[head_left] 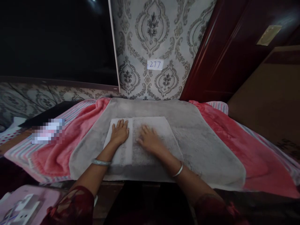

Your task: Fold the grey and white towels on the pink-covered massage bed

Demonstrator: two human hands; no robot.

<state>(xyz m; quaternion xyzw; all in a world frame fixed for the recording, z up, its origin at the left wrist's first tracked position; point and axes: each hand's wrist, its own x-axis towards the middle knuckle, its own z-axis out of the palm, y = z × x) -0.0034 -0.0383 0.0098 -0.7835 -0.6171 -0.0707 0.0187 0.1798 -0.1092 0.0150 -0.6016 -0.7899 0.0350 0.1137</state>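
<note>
Grip spread: left hand [120, 133] flat on the folded pale cloth [143, 157], near the front edge of the grey blanket [208, 150]; right hand [150, 139] splayed, blurred, over it. Uneven pressure could ruck it.

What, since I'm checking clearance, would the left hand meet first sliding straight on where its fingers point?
Probably the patterned wallpaper, after the left hand slides off the pale cloth and across the gray cloth, though depth is unclear.

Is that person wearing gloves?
No, the left hand lying on the pale cloth is bare, and so is the right hand, though blurred.
</note>
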